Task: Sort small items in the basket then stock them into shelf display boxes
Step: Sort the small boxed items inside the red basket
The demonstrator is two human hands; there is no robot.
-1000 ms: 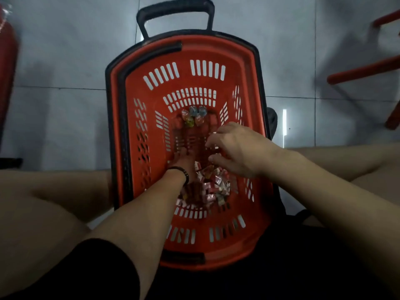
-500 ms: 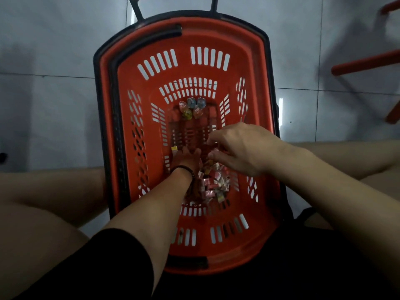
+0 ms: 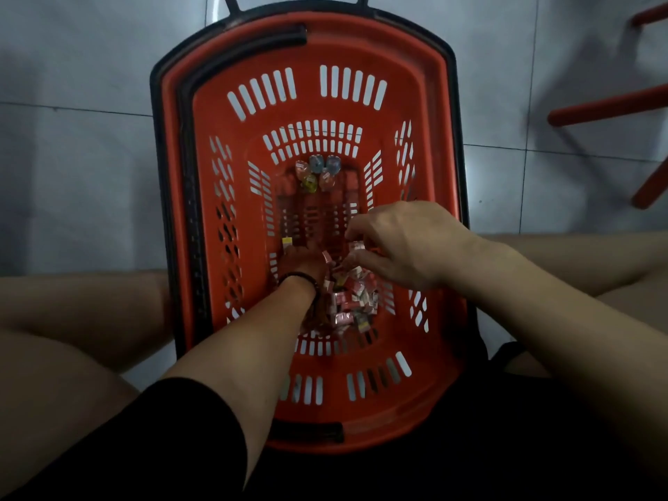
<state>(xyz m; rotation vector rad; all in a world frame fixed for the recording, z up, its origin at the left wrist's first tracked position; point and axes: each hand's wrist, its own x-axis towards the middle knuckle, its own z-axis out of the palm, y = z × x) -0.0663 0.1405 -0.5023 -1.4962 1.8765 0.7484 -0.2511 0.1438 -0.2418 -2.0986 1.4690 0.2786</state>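
Observation:
A red slotted shopping basket [image 3: 426, 103] stands on the floor between my knees. A heap of small pink and white wrapped sweets [image 3: 352, 301] lies on its floor near me. A cluster of round coloured items [image 3: 318, 173] sits at the far end, and one small yellow packet [image 3: 287, 241] lies alone at the left. My left hand [image 3: 303, 263], with a dark band on the wrist, reaches deep into the basket beside the heap; its fingers are hidden. My right hand [image 3: 401, 244] hovers over the heap and pinches a pink wrapped sweet [image 3: 357, 246] between thumb and fingers.
Grey floor tiles [image 3: 90, 168] surround the basket. The basket's black pull handle [image 3: 231, 1] points away from me. Red legs of a piece of furniture [image 3: 611, 106] stand at the upper right. My bare knees flank the basket on both sides.
The view has shifted so the basket sits higher in frame. My left hand has drawn back toward the heap. My right hand now pinches a pink sweet.

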